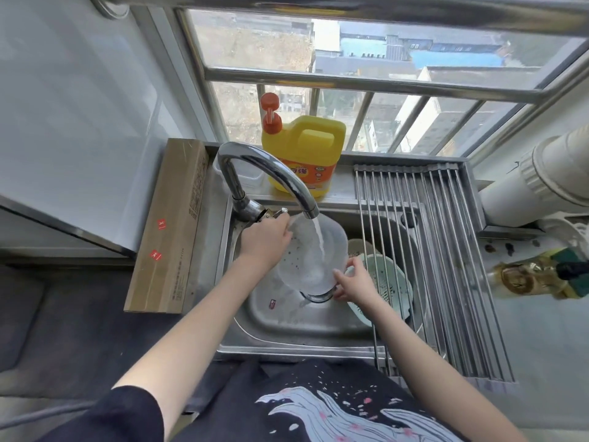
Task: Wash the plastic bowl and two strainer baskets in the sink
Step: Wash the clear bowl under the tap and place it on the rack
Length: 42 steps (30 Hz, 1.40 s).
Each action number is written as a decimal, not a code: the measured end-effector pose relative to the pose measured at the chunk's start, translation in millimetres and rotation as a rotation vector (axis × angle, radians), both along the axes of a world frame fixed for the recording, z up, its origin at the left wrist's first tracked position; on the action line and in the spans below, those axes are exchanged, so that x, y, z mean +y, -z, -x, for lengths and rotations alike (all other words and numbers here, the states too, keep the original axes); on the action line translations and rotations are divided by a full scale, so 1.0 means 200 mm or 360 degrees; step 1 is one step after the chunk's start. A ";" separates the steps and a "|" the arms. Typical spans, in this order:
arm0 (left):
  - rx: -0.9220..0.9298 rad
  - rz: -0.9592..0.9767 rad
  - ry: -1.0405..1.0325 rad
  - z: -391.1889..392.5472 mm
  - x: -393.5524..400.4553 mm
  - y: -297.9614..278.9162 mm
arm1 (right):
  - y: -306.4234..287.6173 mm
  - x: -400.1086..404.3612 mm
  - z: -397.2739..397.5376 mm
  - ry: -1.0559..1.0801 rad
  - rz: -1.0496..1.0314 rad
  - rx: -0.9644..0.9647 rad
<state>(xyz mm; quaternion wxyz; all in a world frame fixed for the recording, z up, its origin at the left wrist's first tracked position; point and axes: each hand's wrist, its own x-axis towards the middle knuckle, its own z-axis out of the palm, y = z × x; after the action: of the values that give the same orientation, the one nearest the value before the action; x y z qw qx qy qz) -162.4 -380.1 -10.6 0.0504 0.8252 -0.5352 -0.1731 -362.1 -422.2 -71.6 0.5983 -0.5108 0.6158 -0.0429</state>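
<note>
A translucent plastic bowl [310, 253] is tilted under the running tap [271, 173] in the steel sink [287, 320]. Water pours into it. My left hand [266, 239] grips the bowl's upper left rim, close to the tap lever. My right hand [350, 280] holds the bowl's lower right rim. A light green strainer basket [387, 282] leans in the right part of the sink, partly under the rack. Behind it a beige strainer basket [357, 247] shows only its rim.
A roll-up steel drying rack [446, 266] covers the sink's right side. A yellow detergent jug [306, 154] with an orange pump stands on the ledge behind the tap. A long cardboard box [172, 224] lies left of the sink. An oil bottle [535, 275] lies at right.
</note>
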 end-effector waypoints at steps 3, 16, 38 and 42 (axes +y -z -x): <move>0.0108 0.0189 -0.0006 0.03 0.03 0.02 | -0.01 0.00 0.03 0.0097 0.0300 -0.0047; 0.1336 -0.0178 -0.0871 0.18 0.03 0.24 | -0.36 -0.20 -0.07 -0.0287 0.1193 0.0103; 0.0138 0.0215 -0.0006 0.11 -0.04 0.04 | -0.05 0.08 0.10 0.0175 0.0747 0.0091; 0.0762 0.0221 -0.0455 0.09 0.02 0.16 | -0.24 0.02 0.10 -0.0080 0.1412 0.0097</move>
<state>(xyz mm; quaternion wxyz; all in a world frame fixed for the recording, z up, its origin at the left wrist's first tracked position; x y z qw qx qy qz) -181.2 -376.0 -43.3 0.2556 0.8226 -0.3969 -0.3170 -381.8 -417.7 -23.4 0.3037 -0.7339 0.5426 -0.2734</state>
